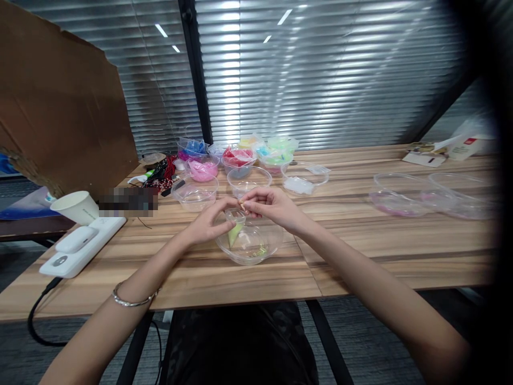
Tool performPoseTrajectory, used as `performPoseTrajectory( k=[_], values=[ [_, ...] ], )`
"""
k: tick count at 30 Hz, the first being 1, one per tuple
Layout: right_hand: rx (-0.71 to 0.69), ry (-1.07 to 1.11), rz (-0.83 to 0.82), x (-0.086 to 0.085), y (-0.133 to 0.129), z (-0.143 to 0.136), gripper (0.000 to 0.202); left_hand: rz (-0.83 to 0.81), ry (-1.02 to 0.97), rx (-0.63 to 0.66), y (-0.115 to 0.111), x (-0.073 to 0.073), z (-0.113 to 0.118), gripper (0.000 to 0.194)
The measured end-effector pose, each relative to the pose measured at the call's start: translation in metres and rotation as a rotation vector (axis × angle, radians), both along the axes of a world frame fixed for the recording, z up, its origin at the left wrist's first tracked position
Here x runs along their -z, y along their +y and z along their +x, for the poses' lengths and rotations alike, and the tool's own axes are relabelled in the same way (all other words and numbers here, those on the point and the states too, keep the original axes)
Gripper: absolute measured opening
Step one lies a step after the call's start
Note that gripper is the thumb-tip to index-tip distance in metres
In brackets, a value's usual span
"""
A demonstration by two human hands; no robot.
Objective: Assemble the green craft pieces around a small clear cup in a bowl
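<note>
My left hand (210, 220) is closed around the rim of a small clear bag or cup (235, 227) with yellow-green contents, tapering to a point. My right hand (266, 206) touches it from the right, thumb and forefinger pinched on a tiny yellowish piece (242, 205) at my left fingertips. Both hands are above a clear round bowl (248, 259) on the wooden table (272, 289). A few small yellow-green bits (261, 250) lie in the bowl's right part.
Clear bowls (196, 198) and tubs of pink (203, 170), red (238, 156) and blue pieces stand behind my hands. At the left are a paper cup (76, 206), a white power strip (86, 248) and cardboard (64, 101). More clear bowls (396, 206) are at the right.
</note>
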State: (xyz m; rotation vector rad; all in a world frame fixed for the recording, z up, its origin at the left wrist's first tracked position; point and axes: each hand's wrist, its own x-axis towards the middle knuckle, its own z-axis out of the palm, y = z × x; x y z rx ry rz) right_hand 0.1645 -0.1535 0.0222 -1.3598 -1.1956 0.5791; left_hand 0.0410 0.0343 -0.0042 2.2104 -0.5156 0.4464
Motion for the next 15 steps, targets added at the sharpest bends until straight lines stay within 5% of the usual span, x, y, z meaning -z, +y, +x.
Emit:
performPoseTrajectory(
  k=[5, 15],
  values=[
    [0.237, -0.432, 0.106, 0.0060, 0.0005, -0.0044, 0.018, 0.075, 0.089, -0.050, -0.0038, -0.0038, -0.0046, 0.035],
    [0.318, -0.898, 0.189, 0.0111, -0.0011, -0.0047, 0.017, 0.112, 0.077, -0.090, -0.0020, 0.0007, -0.0040, 0.039]
  ],
)
